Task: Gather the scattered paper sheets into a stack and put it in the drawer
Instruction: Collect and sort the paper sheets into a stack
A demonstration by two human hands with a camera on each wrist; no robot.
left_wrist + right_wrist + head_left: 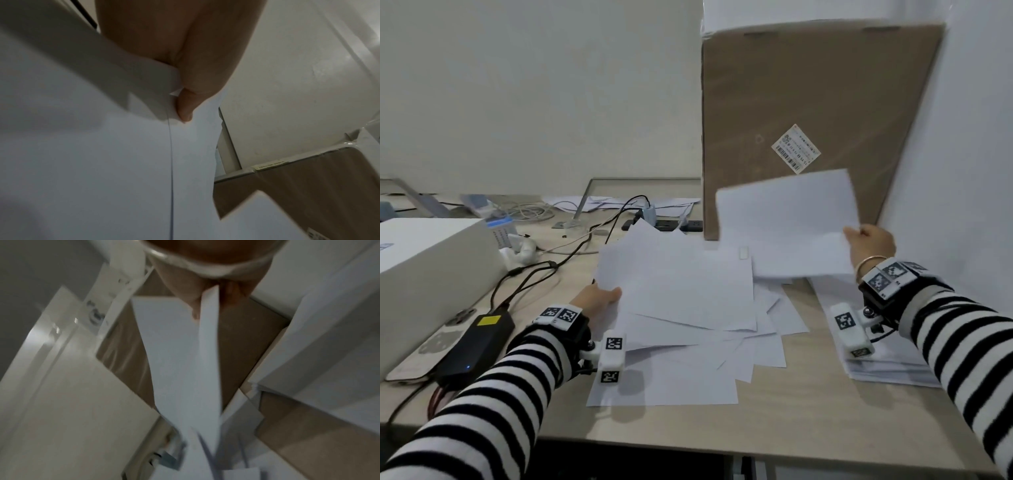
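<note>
White paper sheets lie fanned and overlapping on the beige desk. My left hand grips the left edge of a few sheets lifted off that pile; the left wrist view shows the thumb pinching the paper. My right hand holds a separate sheet raised above the desk at the right, seen edge-on as a sheet in the right wrist view. A neater stack of paper lies under my right wrist. No drawer is in view.
A large cardboard box leans against the wall behind the papers. A white box, a black power adapter, a phone and cables sit at the left. The desk's front edge is close to me.
</note>
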